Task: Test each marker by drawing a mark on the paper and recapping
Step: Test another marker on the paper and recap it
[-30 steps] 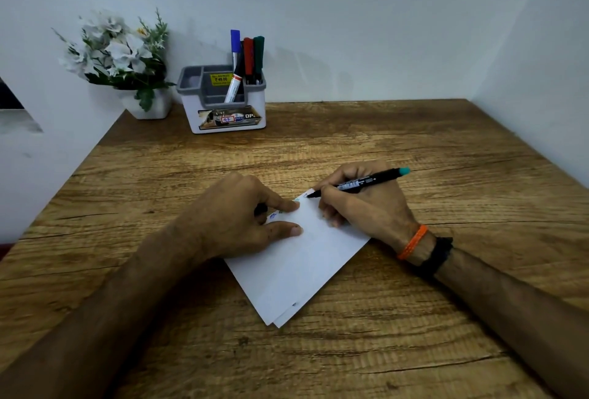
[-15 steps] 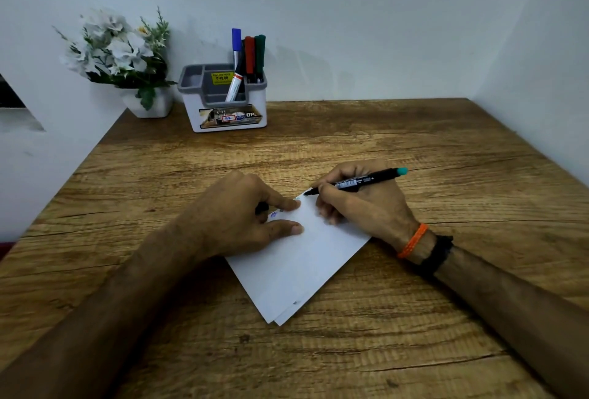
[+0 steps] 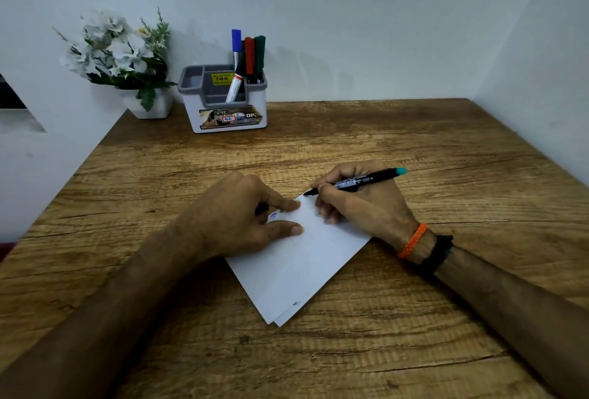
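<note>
A broad wooden table (image 3: pixel 414 150) with a pale, streaky grain filled the corner between two plain white walls (image 3: pixel 350 16). On it, near the middle, lay a white folded sheet of paper (image 3: pixel 296 268), turned at an angle, with a second edge peeping out along its near side. The person's left hand (image 3: pixel 242 217) rested on the sheet's far left part, forefinger and thumb stretched out flat on the paper, the other fingers curled under around something small and dark that I could not make out. A small blue scribble (image 3: pixel 273 215) showed between the thumb and forefinger. The right hand (image 3: pixel 360 204) pinched a black marker with a teal end (image 3: pixel 357 181) between thumb and forefinger, its tip touching the sheet's far corner; the white print on the barrel was too small to read. An orange braided band (image 3: pixel 413 240) and a black band (image 3: pixel 438 253) circled that wrist.

At the back left stood a white pot of pale artificial flowers (image 3: pixel 122 57), and just beside it a white and grey plastic desk organiser (image 3: pixel 223 102). Its yellow sticker (image 3: pixel 222 78) read "49.00", and the front label showed "42" and the letters "OP". In its rear right compartment stood a blue-capped marker (image 3: pixel 236 44), a red marker (image 3: pixel 249 54) and a green marker (image 3: pixel 260 52), close together.
</note>
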`<action>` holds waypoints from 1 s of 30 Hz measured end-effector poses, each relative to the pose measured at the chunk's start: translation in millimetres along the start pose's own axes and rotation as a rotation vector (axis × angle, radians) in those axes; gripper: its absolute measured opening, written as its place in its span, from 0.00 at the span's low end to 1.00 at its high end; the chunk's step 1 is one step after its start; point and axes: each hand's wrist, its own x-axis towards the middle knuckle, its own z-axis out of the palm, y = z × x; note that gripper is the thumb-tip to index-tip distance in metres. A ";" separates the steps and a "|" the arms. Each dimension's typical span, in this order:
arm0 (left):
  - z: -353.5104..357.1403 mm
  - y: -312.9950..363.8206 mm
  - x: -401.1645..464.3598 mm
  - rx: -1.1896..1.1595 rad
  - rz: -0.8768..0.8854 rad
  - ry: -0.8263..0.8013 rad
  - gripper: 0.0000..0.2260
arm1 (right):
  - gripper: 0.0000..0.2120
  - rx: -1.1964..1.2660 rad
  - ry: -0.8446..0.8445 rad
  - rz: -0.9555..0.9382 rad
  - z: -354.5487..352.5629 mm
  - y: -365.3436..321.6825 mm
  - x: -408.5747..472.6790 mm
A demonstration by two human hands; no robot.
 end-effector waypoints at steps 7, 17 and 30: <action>0.7 -1.0 1.1 0.022 0.002 -0.002 0.24 | 0.05 -0.009 -0.020 -0.029 1.8 2.1 0.1; 1.3 -2.2 -0.3 -0.009 0.017 0.037 0.23 | 0.06 0.196 0.070 0.079 -1.3 2.9 5.6; -11.7 -4.4 -3.0 -0.339 -0.079 0.276 0.13 | 0.01 0.408 0.005 0.086 -9.6 -13.2 -0.4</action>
